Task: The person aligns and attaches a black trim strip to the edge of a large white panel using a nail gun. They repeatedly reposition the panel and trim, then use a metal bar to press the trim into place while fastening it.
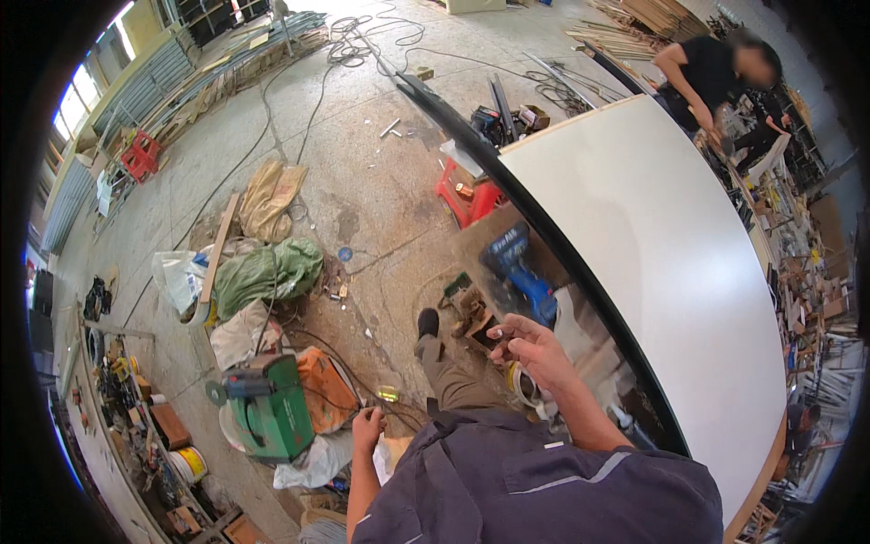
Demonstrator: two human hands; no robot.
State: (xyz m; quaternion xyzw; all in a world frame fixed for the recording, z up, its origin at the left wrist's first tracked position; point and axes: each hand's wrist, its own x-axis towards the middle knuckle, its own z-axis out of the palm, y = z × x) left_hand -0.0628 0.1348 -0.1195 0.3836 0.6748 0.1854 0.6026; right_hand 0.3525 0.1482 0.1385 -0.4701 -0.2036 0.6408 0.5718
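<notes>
My right hand [533,352] is raised beside the long black bar [544,227], its fingers curled in a pinch. A small pale bit shows at the fingertips, too small to name. Just past those fingers a blue cordless drill [524,276] lies on a cluttered surface beside the bar. My left hand [367,428] hangs low near a green boxy machine [281,408], fingers curled in; what they hold, if anything, is hidden. A large white panel [671,236] stretches to the right of the black bar.
Another person in dark clothes [711,86] bends over the panel's far end. A red plastic stool [467,192] stands left of the bar. Sacks [272,272], a wooden strip [220,245] and cables [349,45] lie on the concrete floor. A cluttered shelf [136,408] runs along the left.
</notes>
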